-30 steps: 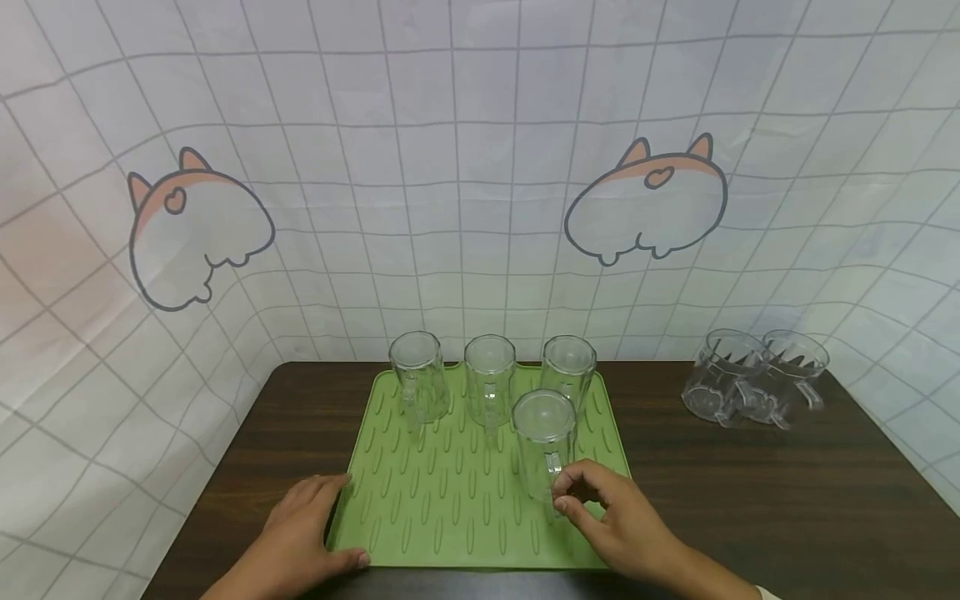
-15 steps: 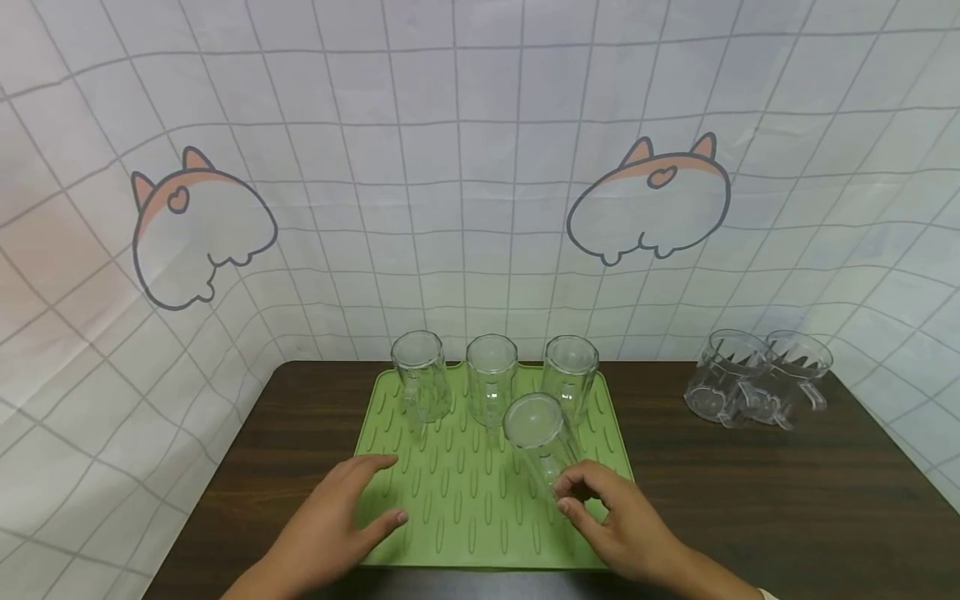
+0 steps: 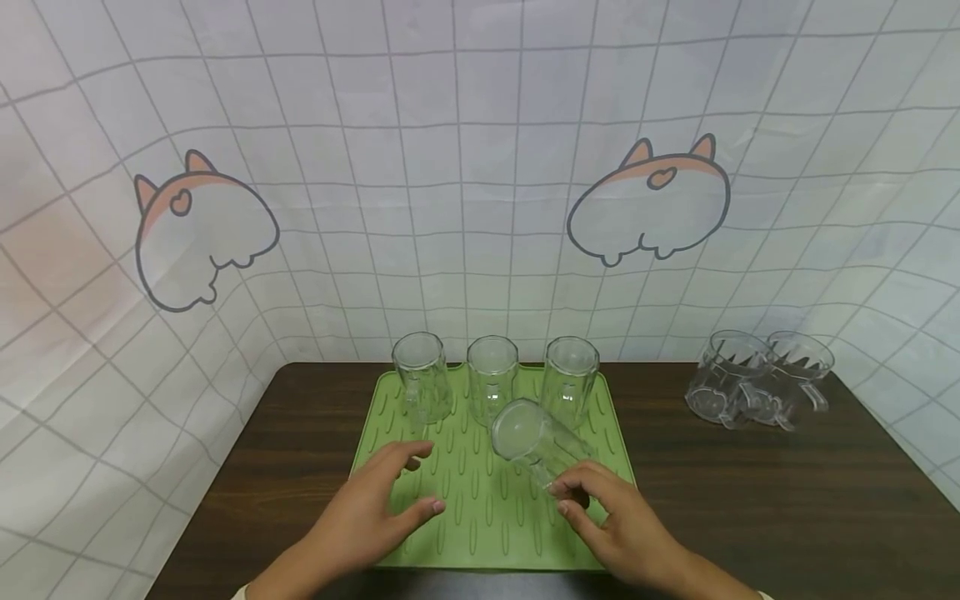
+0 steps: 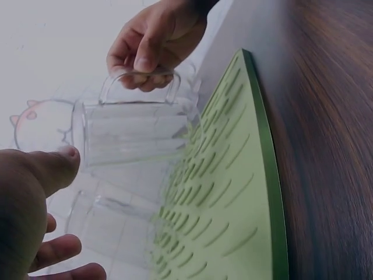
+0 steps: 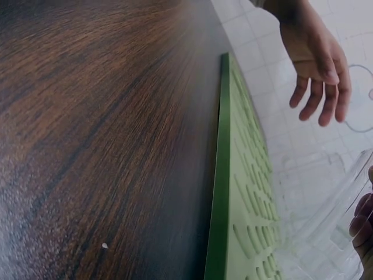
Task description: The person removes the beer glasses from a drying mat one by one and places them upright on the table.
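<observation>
A clear glass mug (image 3: 543, 437) tilts to the left above the green ribbed mat (image 3: 465, 533). My right hand (image 3: 611, 521) grips it by the handle, with curled fingers around the handle in the left wrist view. Over the mat's left side, my left hand (image 3: 371, 508) is held with thumb and fingers apart, holding nothing and short of the tilted mug. Behind, a row of upright glass mugs stands along the mat's far edge: a left mug (image 3: 422, 379), a middle mug (image 3: 492, 379) and a right mug (image 3: 570, 379), partly hidden by the tilted one.
Two more glass mugs (image 3: 723, 375) stand close together on the dark wooden table (image 3: 750, 500) at the back right. A white gridded backdrop (image 3: 420, 208) with cartoon animal drawings rises behind the table and along both sides.
The mug in my right hand has gone from upright to tilting left, while that hand stays nearly in place. My left hand has left the mat's left edge and moved right, toward the mug.
</observation>
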### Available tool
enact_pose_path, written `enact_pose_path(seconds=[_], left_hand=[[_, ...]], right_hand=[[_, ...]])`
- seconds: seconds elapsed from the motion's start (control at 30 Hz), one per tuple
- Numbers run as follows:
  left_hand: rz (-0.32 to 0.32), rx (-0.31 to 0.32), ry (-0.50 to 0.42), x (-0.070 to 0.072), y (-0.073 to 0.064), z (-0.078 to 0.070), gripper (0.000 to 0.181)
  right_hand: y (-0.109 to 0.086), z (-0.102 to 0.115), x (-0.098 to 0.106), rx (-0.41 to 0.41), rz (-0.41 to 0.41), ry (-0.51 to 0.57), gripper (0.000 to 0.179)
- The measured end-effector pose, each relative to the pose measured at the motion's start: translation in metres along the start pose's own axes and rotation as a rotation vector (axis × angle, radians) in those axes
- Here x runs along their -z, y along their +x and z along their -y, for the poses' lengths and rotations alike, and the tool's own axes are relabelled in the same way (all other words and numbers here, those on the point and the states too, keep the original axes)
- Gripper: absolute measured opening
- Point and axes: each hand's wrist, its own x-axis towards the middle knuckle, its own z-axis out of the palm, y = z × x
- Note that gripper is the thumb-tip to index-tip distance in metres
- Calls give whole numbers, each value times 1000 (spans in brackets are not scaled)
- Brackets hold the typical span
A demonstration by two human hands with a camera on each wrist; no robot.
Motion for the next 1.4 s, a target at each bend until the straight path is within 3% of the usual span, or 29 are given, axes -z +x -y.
enact_pose_path(seconds=[0.23, 0.53, 0.8, 1.03, 1.17, 1.4], left_hand=[[25, -8, -72, -10, 11, -7, 67], [68, 10, -201, -28, 31, -20, 79], [87, 60, -215, -39, 50, -36, 92], [64, 47, -168, -43, 58, -44, 93], [41, 46, -206, -44, 59, -45, 88], [-11, 28, -302, -45, 59, -43, 75]], right_hand=[[1, 1, -2, 68, -9, -7, 34], [-1, 4, -4, 80, -1, -2, 35], [0, 7, -5, 66, 21, 20, 35], [-1, 9, -5, 39, 39, 30, 35], [-1, 10, -6, 46, 34, 25, 34], [2, 9, -9, 155, -14, -10, 22]])
